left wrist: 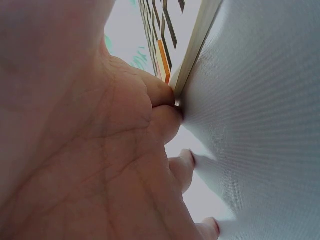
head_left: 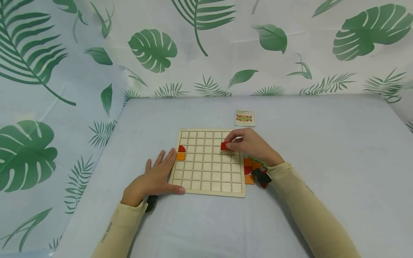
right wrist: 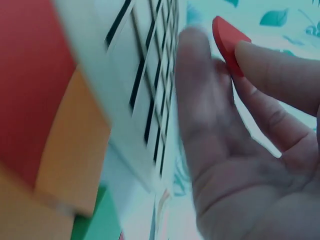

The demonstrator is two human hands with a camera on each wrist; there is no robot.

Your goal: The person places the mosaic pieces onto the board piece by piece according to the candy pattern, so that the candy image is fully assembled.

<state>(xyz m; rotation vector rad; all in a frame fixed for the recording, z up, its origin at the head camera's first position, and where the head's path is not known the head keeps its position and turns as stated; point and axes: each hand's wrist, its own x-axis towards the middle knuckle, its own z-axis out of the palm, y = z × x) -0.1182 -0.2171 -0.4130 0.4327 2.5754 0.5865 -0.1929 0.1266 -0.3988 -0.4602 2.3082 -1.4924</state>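
A pale wooden grid board (head_left: 206, 175) lies on the table. In its leftmost column sit a red quarter-round tile (head_left: 181, 148) and, just below it, an orange square tile (head_left: 180, 156). My left hand (head_left: 156, 179) rests at the board's left edge, fingers straight and spread, thumb at the lower left corner. Above the right part of the board, my right hand (head_left: 251, 143) pinches a red tile (head_left: 224, 146) between thumb and finger. The right wrist view shows that red tile (right wrist: 230, 42) with one curved edge, held off the board.
Several orange and red tiles (head_left: 249, 179) lie against the board's right side, partly under the right wrist. A small pattern card (head_left: 245, 118) with a red, orange and green figure on a grid lies behind the board. Leaf-printed cloth (head_left: 206, 64) hangs behind the table.
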